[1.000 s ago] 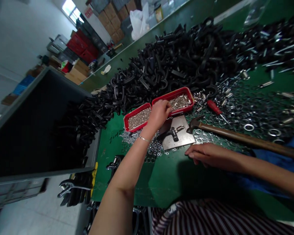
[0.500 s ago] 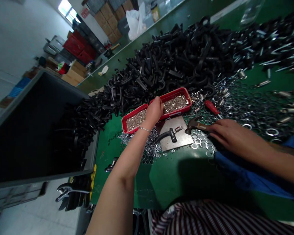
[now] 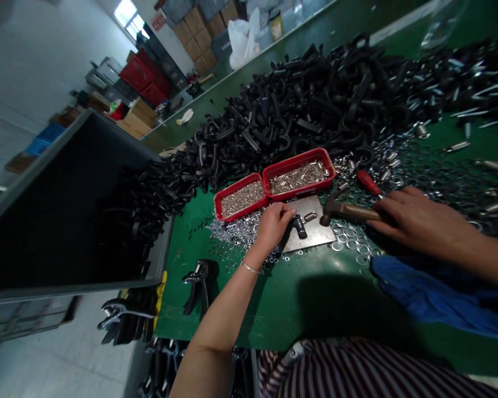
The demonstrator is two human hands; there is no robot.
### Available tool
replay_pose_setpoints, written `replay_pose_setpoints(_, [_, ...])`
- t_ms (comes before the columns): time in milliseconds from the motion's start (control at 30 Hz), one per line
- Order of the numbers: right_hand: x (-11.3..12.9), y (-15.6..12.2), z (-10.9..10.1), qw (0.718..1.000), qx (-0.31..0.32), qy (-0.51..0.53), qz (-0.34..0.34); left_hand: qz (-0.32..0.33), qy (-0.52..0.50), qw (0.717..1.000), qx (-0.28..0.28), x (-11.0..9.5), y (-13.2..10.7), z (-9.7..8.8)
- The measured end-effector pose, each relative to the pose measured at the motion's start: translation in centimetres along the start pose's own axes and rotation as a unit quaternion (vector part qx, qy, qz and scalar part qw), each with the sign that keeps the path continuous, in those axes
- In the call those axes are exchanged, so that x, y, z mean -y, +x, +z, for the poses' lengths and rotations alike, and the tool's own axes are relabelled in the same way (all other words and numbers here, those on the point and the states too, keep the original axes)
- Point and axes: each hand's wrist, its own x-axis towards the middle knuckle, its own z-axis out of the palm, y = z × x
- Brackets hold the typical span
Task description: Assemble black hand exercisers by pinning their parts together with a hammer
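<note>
My left hand [image 3: 275,224] is pinched closed at the left side of the metal plate [image 3: 314,236], by a black clamp handle [image 3: 300,227] lying on it. Whatever sits between its fingertips is too small to name. A short silvery metal piece [image 3: 310,216] adjoins the black handle. In my right hand [image 3: 410,213] is a claw hammer [image 3: 344,211], gripped by its wooden handle, its head low over the plate's right edge. Behind the plate stand two red trays, the left tray [image 3: 221,213] and the right tray [image 3: 330,176], holding small metal pins.
Black clamp parts [image 3: 282,110] are heaped along the back. Metal rings [image 3: 348,237] and a red-handled screwdriver [image 3: 367,181] lie right. Small nuts [image 3: 236,235] spread left of the plate. A large grey bin [image 3: 160,260] borders the left; an assembled clamp [image 3: 200,279] lies near it.
My left hand has come from the right red tray down to the black handle on the plate. The hammer stays in my right hand. The view has shifted slightly.
</note>
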Motion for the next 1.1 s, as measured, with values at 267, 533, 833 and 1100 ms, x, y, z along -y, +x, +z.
replay_pose_setpoints(267, [1.2,0.1,-0.7,0.96,0.086,0.235,0.126,0.012,0.179,0.984,0.012,-0.4,0.0,1.1])
replay_pose_setpoints(533, [3.0,0.9,-1.6,0.968,0.081,0.215,0.103,0.131,0.313,0.938,0.069,-1.3,-0.3,0.5])
replay_pose_setpoints(833, [7.1,1.6,-1.5,0.99,0.007,0.141,-0.009,0.069,0.101,0.988,0.097,0.2,-3.2,0.0])
replay_pose_setpoints(1100, [4.2,3.4,2.0,0.983,-0.002,0.183,0.032,0.055,0.073,0.995,0.037,0.3,-4.3,0.9])
